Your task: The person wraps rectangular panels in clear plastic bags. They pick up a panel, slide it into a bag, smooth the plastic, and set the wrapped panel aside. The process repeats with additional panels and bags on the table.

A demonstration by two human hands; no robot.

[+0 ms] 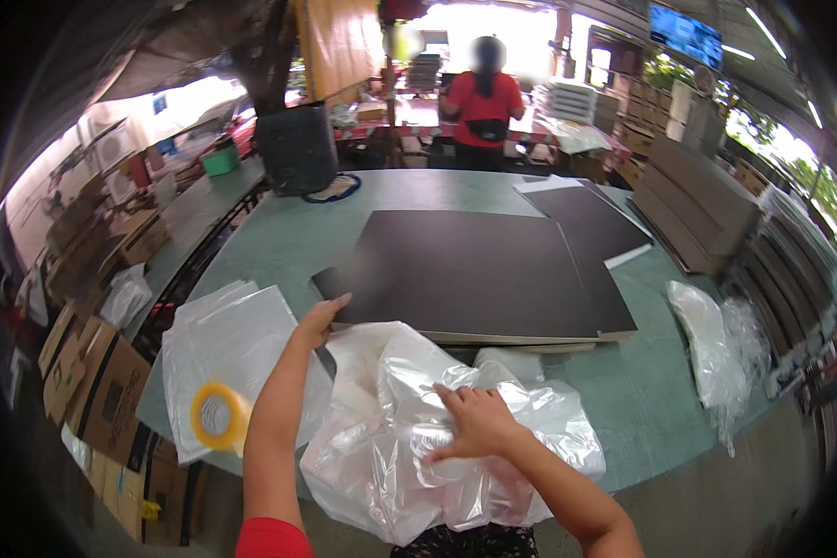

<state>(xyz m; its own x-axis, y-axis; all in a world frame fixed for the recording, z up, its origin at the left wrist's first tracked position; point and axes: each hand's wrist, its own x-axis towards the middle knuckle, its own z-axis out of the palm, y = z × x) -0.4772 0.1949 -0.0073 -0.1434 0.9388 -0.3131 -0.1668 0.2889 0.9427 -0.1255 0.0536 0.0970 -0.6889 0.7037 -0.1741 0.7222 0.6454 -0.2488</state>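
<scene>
Dark flat boards (pixel 465 270) with pale edges lie stacked on the green table in front of me. My left hand (pixel 320 321) is closed at their near left corner, its thumb over the top board and its other fingers mostly hidden. A large crumpled clear plastic bag (pixel 372 465) lies between me and the stack, bunched over the table's near edge. On top of the bag rests my right hand (pixel 479 423), fingers and thumb spread apart. Left of my left forearm are flat clear plastic sheets or bags (pixel 242 325), with a roll of yellow tape (pixel 219 416) on them.
More dark boards (pixel 586 219) and white sheets lie at the far right. Crumpled plastic (pixel 716 344) hangs over the right edge, beside stacked brown boards (pixel 697 205). A black bin (pixel 296 149) stands far left. Cardboard boxes (pixel 112 391) line the left. A person in red (pixel 486 102) stands beyond.
</scene>
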